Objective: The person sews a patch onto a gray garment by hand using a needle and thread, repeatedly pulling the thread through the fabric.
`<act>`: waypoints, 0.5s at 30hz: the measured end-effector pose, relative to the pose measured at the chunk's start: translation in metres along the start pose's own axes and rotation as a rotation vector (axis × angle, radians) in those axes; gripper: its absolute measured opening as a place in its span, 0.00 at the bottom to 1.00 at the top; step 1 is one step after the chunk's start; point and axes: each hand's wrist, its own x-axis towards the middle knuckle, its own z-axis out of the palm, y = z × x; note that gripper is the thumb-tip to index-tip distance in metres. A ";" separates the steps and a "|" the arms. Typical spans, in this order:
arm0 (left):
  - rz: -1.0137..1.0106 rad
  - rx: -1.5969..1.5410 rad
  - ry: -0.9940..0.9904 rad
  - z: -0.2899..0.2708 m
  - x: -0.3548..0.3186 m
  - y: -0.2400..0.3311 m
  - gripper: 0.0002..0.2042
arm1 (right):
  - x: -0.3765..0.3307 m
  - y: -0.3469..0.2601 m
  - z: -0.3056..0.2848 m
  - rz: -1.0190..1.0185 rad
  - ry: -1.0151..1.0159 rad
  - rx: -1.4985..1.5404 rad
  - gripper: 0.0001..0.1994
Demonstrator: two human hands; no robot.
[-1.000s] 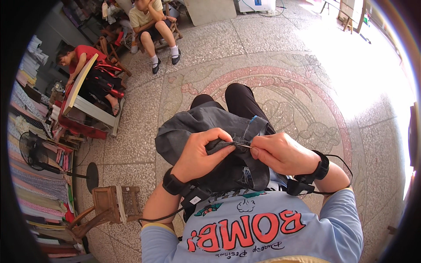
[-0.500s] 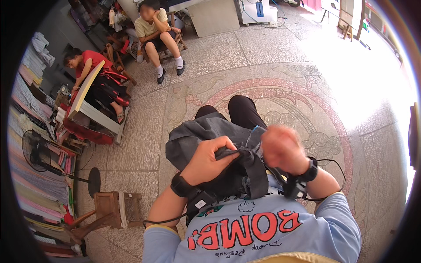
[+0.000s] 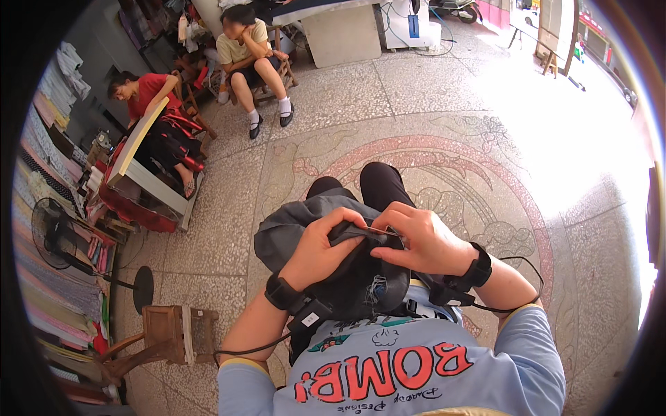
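Cloth [image 3: 350, 277], dark grey, thin, crumpled, bunched at centre of frame below dark-trousered knees [image 3: 383, 186]; rounded lobe bulging left, frayed whitish-blue threads [image 3: 377, 288] lower down. Left hand [image 3: 322, 243]: thumb and forefinger pinched on a raised fold, rest of cloth hanging beneath. Right hand [image 3: 427, 243]: fingers curved against the fold's right end, thumb below forefinger; cannot tell whether they grip. Floor [image 3: 340, 90] at top centre: speckled, hard, slabs jointed by thin lines.

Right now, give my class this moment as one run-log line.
left hand: pinching dark grey cloth | right hand: at cloth, grip unclear | cloth: bunched, loose threads showing
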 end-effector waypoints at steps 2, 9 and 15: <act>0.021 0.014 -0.032 0.001 -0.004 -0.005 0.14 | -0.001 0.005 0.007 -0.035 0.031 -0.040 0.09; -0.084 -0.134 -0.185 0.002 -0.005 0.004 0.30 | -0.005 0.011 0.011 -0.091 -0.044 -0.182 0.07; -0.155 -0.246 -0.256 0.003 -0.002 0.013 0.32 | -0.006 0.009 0.015 -0.223 0.001 -0.294 0.06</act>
